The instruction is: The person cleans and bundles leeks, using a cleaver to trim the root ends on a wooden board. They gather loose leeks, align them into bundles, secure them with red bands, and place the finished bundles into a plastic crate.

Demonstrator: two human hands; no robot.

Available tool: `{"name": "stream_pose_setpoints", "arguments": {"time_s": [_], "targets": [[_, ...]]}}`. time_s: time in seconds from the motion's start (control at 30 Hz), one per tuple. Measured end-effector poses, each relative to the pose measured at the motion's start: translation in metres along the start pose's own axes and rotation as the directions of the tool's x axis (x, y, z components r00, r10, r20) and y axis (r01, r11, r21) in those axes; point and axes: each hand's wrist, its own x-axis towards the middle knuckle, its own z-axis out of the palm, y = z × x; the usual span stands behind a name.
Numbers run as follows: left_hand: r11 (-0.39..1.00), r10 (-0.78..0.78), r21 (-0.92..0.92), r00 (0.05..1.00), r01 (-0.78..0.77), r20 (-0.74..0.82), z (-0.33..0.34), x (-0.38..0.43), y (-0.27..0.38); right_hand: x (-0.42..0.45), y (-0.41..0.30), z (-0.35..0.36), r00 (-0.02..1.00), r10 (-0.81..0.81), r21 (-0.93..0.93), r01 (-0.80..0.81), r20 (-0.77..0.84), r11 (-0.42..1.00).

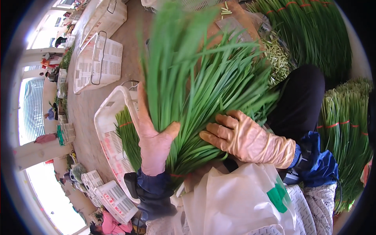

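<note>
Long green leafy stalks, which look like garlic chives [202, 88], fan out in front of me, blurred at their upper left. My left hand [155, 138], in a thin pale glove, is at their left side, thumb and fingers spread around the leaves. Across the lower right of the leaves lies my right hand [235, 135], in a tan glove, palm down with its fingers slightly bent. A red band [177, 175] shows low on the leaves, near my left wrist. A white plastic apron or sheet [229, 196] covers my lap.
A white plastic crate [110, 123] with a banded bunch [127, 132] stands at left, more crates [100, 61] beyond. Cut stalk pieces [276, 58] lie by a wooden board [249, 20]. Banded bunches [308, 32] [343, 141] stand at right. A person in pink [113, 224] is at lower left.
</note>
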Motion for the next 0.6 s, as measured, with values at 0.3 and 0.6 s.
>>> {"name": "stream_pose_setpoints", "arguments": {"time_s": [0.3,0.6], "targets": [[0.998,-0.062,0.011,0.985,0.065,-0.163,-0.001,-0.005,-0.013,-0.017,-0.002,0.007,0.997,0.018,0.015,-0.017,-0.078,1.0],[0.999,-0.035,-0.02,0.989,0.033,-0.143,0.008,-0.003,-0.011,-0.005,-0.005,-0.023,0.973,0.119,-0.04,-0.113,0.197,0.993]]}}
